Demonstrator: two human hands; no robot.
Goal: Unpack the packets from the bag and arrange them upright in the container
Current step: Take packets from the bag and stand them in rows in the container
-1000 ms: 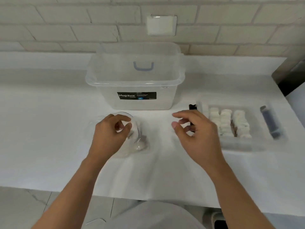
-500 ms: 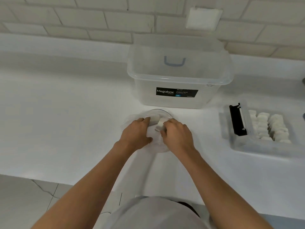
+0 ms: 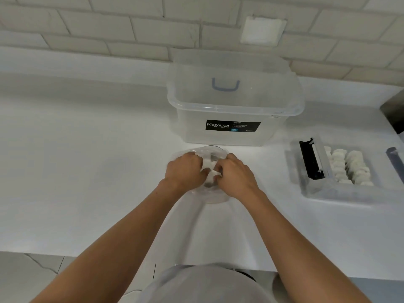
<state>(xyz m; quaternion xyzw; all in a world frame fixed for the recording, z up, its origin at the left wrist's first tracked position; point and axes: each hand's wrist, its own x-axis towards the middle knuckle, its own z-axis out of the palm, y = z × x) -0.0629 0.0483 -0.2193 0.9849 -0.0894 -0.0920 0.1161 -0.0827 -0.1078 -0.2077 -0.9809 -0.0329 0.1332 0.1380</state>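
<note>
A clear plastic bag (image 3: 207, 195) lies on the white counter just in front of the big clear box. White packets (image 3: 210, 171) show through it between my hands. My left hand (image 3: 184, 171) and my right hand (image 3: 237, 174) both pinch the bag at its top, fingers closed on the plastic, thumbs nearly touching. A shallow clear container (image 3: 341, 192) sits to the right, with rows of white packets (image 3: 349, 166) standing in it and a black strip (image 3: 310, 159) at its left end.
A large clear Megabox storage box (image 3: 235, 106) with a blue handle stands behind the bag, against the brick wall. A dark object (image 3: 394, 157) lies at the far right edge. The counter's front edge runs below my forearms.
My right hand has come across to the bag and closed on it beside the left. The view has shifted, so the box and container now sit further right.
</note>
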